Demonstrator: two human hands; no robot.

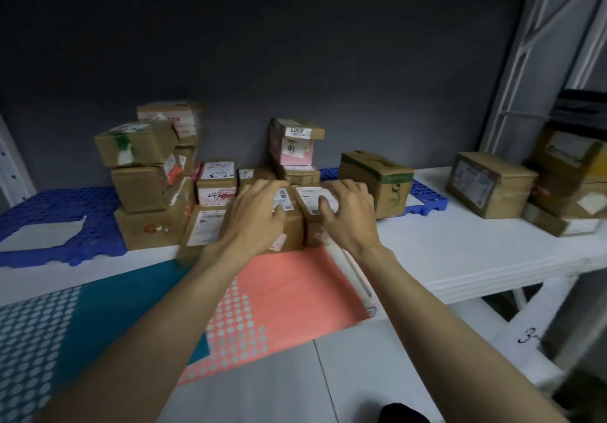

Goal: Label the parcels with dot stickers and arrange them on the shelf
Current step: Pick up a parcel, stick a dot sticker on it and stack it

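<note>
Left hand (259, 215): fingers curled over the top of a small brown cardboard parcel (289, 225), gripping it.
Right hand (348, 215): fingers curled on the neighbouring brown cardboard parcel with a white label (315, 201), at 3 o'clock, touching.
Parcels: on the white shelf (460, 251), at 12 o'clock of the coral dotted sheet (282, 294).

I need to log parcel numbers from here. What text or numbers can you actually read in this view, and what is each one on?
"110": handwritten on the white label of the pink parcel, seen upside down.
Four digits on the label of the small box atop it: inverted, unclear, possibly "4007".
"3": handwritten on the white shelf edge, lower right; the rest is cut off.
Red scrawl on the white-labelled box: illegible.
All printed shipping labels: too blurred.
</note>
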